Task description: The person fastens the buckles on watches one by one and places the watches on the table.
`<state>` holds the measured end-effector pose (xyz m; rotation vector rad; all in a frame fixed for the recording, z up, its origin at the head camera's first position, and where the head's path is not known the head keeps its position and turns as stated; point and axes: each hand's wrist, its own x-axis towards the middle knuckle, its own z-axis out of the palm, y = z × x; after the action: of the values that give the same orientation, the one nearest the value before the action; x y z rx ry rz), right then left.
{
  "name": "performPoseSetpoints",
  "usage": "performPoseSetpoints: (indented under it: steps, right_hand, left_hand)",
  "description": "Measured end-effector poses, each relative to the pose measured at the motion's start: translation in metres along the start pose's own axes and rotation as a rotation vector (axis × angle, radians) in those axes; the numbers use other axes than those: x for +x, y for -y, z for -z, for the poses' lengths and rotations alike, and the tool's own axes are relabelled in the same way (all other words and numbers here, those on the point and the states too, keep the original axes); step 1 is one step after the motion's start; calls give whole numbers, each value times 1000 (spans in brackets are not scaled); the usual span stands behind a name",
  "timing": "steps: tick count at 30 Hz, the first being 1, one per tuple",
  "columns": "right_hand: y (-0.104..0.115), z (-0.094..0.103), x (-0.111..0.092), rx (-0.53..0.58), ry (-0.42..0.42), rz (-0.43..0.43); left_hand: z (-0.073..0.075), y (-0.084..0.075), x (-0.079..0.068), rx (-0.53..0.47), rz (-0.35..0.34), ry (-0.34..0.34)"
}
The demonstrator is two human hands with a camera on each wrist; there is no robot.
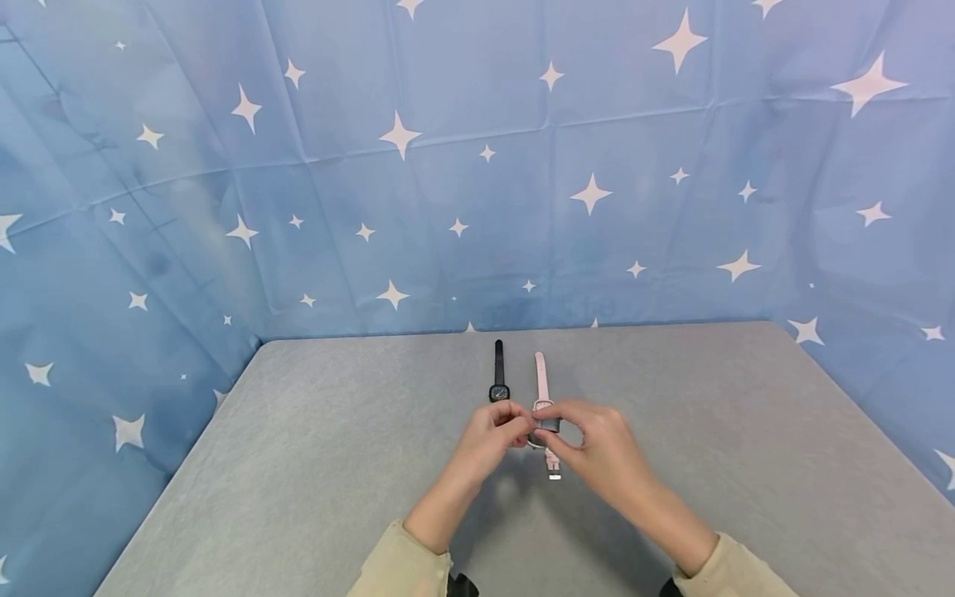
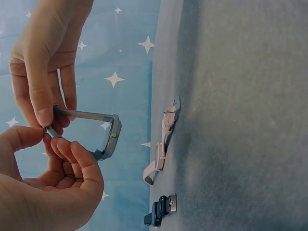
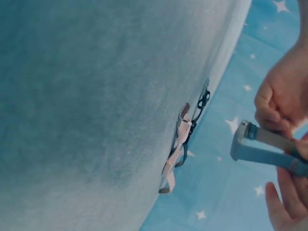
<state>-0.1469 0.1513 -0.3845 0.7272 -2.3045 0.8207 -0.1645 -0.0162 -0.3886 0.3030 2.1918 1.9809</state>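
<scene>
A wristwatch with a grey-blue strap [image 2: 85, 114] is held up above the table between both hands, its strap bent into a loop. The left hand [image 1: 492, 439] pinches the strap near its ends, with its other fingers curled beneath the band. From the other side the right hand [image 1: 600, 444] grips the strap between thumb and fingers. In the right wrist view the watch's loop [image 3: 262, 155] points away from the fingers. Fingertips cover the place where the strap ends meet. Behind the hands, a pink wristwatch [image 1: 541, 377] lies on the table, partly hidden.
A black wristwatch [image 1: 499, 365] lies left of the pink one, its lower part behind the left hand. The grey tabletop [image 1: 313, 464] has rounded far corners. A blue curtain with white stars [image 1: 477, 166] hangs behind it and along the sides.
</scene>
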Motion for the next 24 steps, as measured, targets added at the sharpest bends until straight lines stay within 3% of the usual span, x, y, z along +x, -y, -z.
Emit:
performPoseSetpoints:
  steps: [10,24]
  right_hand:
    - [-1,2,-1,6,-51,42]
    - [-1,3,-3,2,-42,17]
  left_hand:
    - [5,4,1,37,42,-49]
    - [8,6,2,-5,44,-19]
